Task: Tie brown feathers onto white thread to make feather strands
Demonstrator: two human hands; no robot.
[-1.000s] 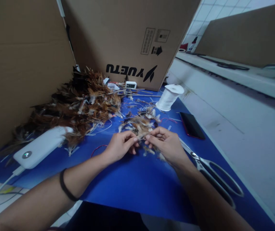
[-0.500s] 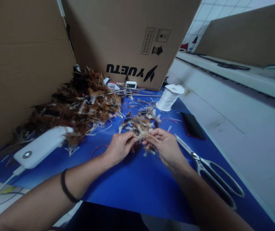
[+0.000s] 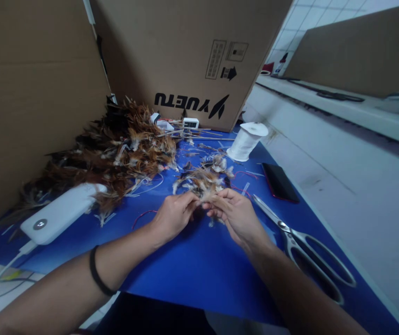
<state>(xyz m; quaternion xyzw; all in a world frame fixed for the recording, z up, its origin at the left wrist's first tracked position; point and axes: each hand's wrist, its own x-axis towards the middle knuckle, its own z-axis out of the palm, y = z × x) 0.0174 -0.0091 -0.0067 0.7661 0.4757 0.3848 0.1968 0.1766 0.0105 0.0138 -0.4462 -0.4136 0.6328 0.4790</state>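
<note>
My left hand (image 3: 175,215) and my right hand (image 3: 238,213) meet over the blue table (image 3: 192,274), fingertips almost touching. Between them is a small pale feather (image 3: 206,199), pinched by the fingers of both hands. Its lower end is hidden by my fingertips. Just beyond lies a small heap of brown and white loose feathers (image 3: 202,179). To the right of my right hand are large metal scissors (image 3: 285,228), with their blades toward the heap. A thin red thread (image 3: 143,215) lies left of my left hand.
A big pile of brown feathers (image 3: 125,153) fills the back left, with a white power bank (image 3: 61,214) in front of it. A white spool (image 3: 246,142) and a black phone (image 3: 279,182) stand and lie at right. Cardboard panels (image 3: 185,51) rise behind; a wall (image 3: 325,163) borders the right.
Both hands have stayed close together on the feather, with only slight finger movement. The surrounding things look unmoved.
</note>
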